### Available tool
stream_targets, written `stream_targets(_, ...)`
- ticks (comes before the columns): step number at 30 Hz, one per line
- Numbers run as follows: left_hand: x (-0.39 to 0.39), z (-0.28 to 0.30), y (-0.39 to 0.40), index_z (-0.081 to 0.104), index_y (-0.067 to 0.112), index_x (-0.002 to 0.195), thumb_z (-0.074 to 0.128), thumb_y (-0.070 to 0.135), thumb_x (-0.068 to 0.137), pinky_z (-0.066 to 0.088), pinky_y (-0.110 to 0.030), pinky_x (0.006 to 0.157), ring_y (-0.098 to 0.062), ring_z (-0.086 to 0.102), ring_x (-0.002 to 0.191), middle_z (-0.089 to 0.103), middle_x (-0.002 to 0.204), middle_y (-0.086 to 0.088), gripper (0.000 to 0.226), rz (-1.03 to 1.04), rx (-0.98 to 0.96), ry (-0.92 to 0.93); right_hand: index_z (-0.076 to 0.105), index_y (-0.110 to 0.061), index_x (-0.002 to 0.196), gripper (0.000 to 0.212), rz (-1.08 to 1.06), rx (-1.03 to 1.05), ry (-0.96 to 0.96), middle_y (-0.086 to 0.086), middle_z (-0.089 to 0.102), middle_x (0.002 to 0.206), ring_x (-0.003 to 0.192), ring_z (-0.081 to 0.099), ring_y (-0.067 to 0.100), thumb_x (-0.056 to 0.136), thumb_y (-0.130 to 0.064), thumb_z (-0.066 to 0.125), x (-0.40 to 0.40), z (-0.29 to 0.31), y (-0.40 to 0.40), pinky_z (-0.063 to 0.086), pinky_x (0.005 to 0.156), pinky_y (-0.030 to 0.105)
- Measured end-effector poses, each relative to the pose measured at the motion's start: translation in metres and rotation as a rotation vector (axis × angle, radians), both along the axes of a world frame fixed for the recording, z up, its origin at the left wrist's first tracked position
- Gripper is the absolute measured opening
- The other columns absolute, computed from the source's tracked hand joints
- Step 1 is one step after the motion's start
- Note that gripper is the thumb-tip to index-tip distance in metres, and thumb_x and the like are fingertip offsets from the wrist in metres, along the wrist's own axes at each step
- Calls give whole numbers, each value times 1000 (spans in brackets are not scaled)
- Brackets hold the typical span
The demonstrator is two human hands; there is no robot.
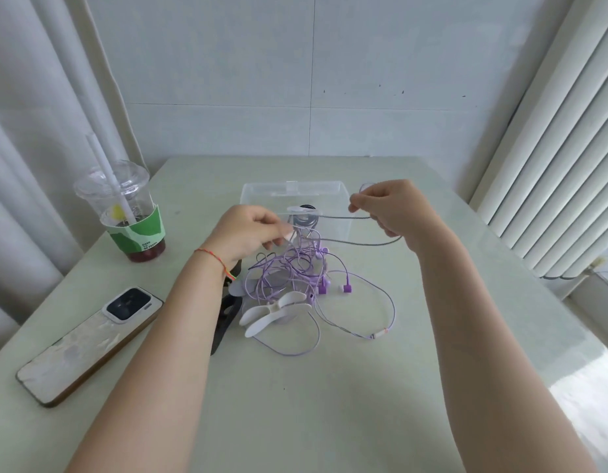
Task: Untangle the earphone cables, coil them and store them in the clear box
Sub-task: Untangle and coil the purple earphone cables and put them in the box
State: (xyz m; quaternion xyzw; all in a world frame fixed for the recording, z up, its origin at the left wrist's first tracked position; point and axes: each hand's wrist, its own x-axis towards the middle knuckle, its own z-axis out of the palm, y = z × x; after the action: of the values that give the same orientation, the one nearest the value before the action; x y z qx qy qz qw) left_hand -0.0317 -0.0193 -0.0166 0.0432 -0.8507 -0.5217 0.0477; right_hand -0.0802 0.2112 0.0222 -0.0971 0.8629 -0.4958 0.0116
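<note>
A tangle of purple earphone cables (pixel 288 271) lies mid-table, with purple earbuds (pixel 346 288) at its right side and a loose loop (pixel 381 322) trailing toward me. My left hand (pixel 251 233) pinches a strand just above the tangle. My right hand (pixel 391 209) is raised to the right and grips a grey-purple cable (pixel 357 243) stretched between both hands. The clear box (pixel 261 196) stands open behind the tangle, with a dark coiled cable (pixel 304 218) inside it.
A small white fan (pixel 271 312) and a black object (pixel 227 315) lie beside the tangle. A phone (pixel 87 346) lies at the left front. A plastic cup with straw and green sleeve (pixel 132 213) stands back left. Curtains hang on both sides.
</note>
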Motion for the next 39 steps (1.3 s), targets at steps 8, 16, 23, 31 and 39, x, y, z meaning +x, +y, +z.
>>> stream_targets(8,-8,1,-12,70,24,61,57,27,82,34,-28,58,-20,43,55,48,48,1,26,446,111,144,76,-19,80,21,26,355,35,4,41,61,56,39,18,89,-31,62,0,3,15,27,50,27)
stream_targets(16,-2,3,9,74,22,72,71,15,82,46,-11,77,-3,62,77,72,77,6,12,-44,117,69,76,-23,84,19,217,308,12,-7,45,55,49,42,10,91,-31,60,8,6,2,37,53,24)
stream_targets(23,3,11,19,39,15,56,51,22,95,49,-34,65,-15,36,36,28,40,6,41,-67,187,-43,65,4,97,31,-45,429,274,18,65,101,100,57,34,95,-23,49,1,1,-11,46,80,36)
stream_targets(31,5,17,22,48,17,64,46,23,90,32,-26,44,-12,17,37,21,54,2,26,-201,446,-193,60,-22,114,38,350,180,70,-2,70,93,79,63,11,82,-37,73,24,3,-35,40,52,14)
stream_targets(39,7,11,13,61,8,95,45,13,98,51,-29,61,-17,54,60,55,68,-4,17,-482,663,-52,71,-2,91,13,342,-99,90,11,68,72,68,63,20,90,-13,65,16,0,-30,50,75,30)
